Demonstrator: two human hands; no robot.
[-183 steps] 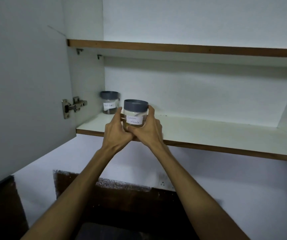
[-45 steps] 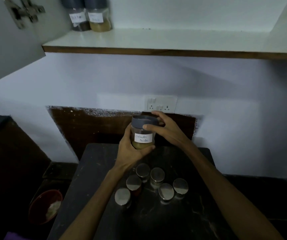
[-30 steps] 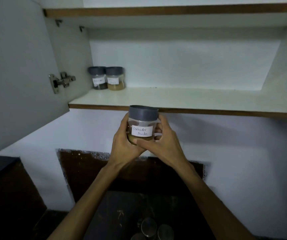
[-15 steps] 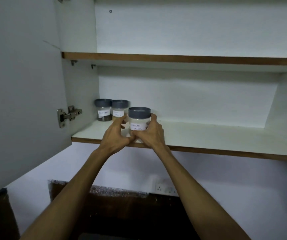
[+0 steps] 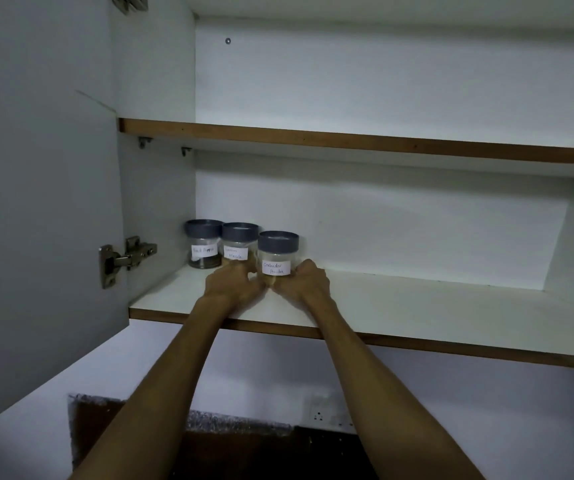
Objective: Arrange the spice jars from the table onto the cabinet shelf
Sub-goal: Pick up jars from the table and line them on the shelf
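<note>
white cabinet interior, door swung open at left with a metal hinge on its inner face. two shelves edged in brown: upper shelf bare in the visible part, lower shelf carrying three clear jars with grey lids in a row at its left end. black pepper jar farthest left, close to the cabinet's side wall, dark contents at the bottom; masala jar just beside it, touching or nearly so. coriander powder jar third in line, slightly forward of the other two, standing upright on the shelf with its handwritten label facing out. left hand curled against the lower left side of that jar, right hand curled against its lower right side, both sets of fingers closed in around the base, clasping it between them. both forearms reaching up from below over the shelf's front edge. below the cabinet, white wall with a socket plate and a dark patch beneath.
</note>
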